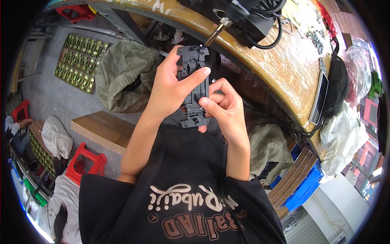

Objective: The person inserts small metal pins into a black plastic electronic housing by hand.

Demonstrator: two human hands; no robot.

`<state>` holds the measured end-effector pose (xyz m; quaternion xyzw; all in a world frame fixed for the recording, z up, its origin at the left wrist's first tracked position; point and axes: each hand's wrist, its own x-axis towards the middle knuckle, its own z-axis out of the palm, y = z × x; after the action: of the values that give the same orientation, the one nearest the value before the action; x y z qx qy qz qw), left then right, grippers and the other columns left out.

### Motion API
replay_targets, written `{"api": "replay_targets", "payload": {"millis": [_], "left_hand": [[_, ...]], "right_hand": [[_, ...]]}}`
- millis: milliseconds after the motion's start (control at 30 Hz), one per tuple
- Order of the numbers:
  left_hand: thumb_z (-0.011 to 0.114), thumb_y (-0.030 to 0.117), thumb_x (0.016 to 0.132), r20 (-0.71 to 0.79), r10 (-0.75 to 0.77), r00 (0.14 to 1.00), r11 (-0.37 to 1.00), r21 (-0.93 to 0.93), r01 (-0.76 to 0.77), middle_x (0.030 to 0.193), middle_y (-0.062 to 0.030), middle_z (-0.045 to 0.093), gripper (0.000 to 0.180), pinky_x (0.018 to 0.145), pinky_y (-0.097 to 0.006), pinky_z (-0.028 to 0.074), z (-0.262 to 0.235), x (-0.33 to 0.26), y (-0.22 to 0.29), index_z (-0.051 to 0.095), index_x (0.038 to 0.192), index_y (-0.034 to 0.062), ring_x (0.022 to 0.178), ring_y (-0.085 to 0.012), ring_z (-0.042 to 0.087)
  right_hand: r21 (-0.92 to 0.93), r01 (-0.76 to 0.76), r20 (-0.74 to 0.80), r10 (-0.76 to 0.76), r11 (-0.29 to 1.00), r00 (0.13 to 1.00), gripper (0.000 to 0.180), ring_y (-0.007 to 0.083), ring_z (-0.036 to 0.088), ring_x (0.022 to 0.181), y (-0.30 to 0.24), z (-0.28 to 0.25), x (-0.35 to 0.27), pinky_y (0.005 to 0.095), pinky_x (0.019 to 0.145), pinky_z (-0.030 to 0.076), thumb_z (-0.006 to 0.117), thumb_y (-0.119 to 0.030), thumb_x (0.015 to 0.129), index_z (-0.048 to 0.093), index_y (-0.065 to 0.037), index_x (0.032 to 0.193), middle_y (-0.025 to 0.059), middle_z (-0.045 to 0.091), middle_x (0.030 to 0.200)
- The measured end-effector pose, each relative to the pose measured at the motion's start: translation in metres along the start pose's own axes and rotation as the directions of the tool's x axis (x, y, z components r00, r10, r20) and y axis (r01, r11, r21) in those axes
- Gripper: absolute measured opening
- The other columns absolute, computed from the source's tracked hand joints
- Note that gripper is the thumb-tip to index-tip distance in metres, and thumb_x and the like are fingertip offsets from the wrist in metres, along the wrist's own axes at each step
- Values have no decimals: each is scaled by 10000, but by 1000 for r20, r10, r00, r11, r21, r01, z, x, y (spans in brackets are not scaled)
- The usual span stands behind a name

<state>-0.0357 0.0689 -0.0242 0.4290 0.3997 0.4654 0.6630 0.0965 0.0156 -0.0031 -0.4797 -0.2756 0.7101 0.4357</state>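
Gripping a dark grey moulded plastic part [194, 83] between them, both hands held it upright in front of the chest, just below the tip of a powered screwdriver [217, 30] hanging over the edge of the wooden bench [280, 69]. The left hand [168, 87] wrapped its left edge, thumb laid across the face; the right hand [225, 103] pinched the lower right side with closed fingers. It looked light and rigid, a thin ribbed plate with openings, probably not slippery, best held by its long outer edges rather than the small tabs, which could snap.
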Motion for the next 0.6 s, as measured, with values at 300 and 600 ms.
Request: {"api": "replay_targets", "payload": {"millis": [300, 600], "left_hand": [[601, 100, 796, 257, -362, 896, 932, 61, 358, 801, -37, 565, 334, 537, -183, 439, 31, -33, -58, 436, 1073, 9, 643, -68, 539], [473, 145, 867, -4, -365, 931, 878, 330, 346, 907, -125, 594, 316, 560, -222, 483, -25, -45, -108, 422, 1155, 25, 654, -124, 568]], "right_hand": [[-288, -45, -307, -48, 956, 951, 209, 42, 509, 567, 39, -73, -52, 200, 448, 467, 603, -86, 797, 432, -17, 895, 6, 551, 653], [-545, -192, -821, -565, 817, -75, 223, 99, 518, 502, 147, -242, -212, 237, 426, 439, 569, -126, 831, 402, -14, 929, 56, 505, 662]]}}
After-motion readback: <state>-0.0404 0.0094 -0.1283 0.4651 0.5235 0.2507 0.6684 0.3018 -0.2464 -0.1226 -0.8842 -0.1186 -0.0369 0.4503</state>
